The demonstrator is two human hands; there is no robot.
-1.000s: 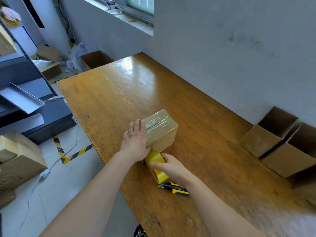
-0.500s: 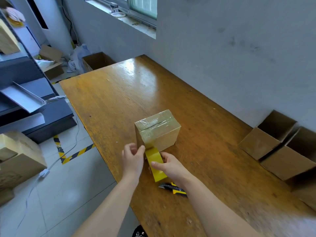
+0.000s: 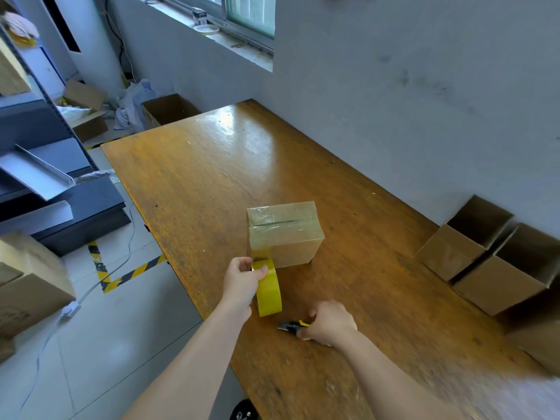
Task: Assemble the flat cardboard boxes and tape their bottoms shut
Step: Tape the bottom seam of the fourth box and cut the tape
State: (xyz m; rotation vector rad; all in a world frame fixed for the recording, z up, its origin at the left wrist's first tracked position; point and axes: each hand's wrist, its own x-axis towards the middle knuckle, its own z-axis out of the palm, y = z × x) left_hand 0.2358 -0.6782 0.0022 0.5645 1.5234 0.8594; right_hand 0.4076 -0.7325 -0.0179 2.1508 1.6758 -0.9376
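1. The right hand [image 3: 328,324] is closing its curled fingers round the handle of a yellow-and-black utility knife [image 3: 291,325]. The knife is lying flat on the table near the front edge, its dark tip pointing left.
2. The left hand [image 3: 241,281] is gripping the tape roll [image 3: 269,291], with the thumb pressing over the top of the rim. The roll is yellow and glossy and is standing on edge, just beside the knife and touching the near-left corner of the box.
3. The cardboard box [image 3: 285,234] is sitting on the table directly beyond the roll. Its closed flaps are facing up, and shiny clear tape is covering the centre seam and running down the near-left side. The board is plain, matte brown and square-edged.
4. The table [image 3: 212,177] is showing varnished orange-brown wood with visible grain, and window glare is falling on its far end.
5. Two open boxes [image 3: 463,237] [image 3: 515,277] are standing together at the right by the grey wall, with their interiors in shadow.
6. A larger open carton [image 3: 168,109] is standing on the floor past the table's far end. Its contents cannot be made out.
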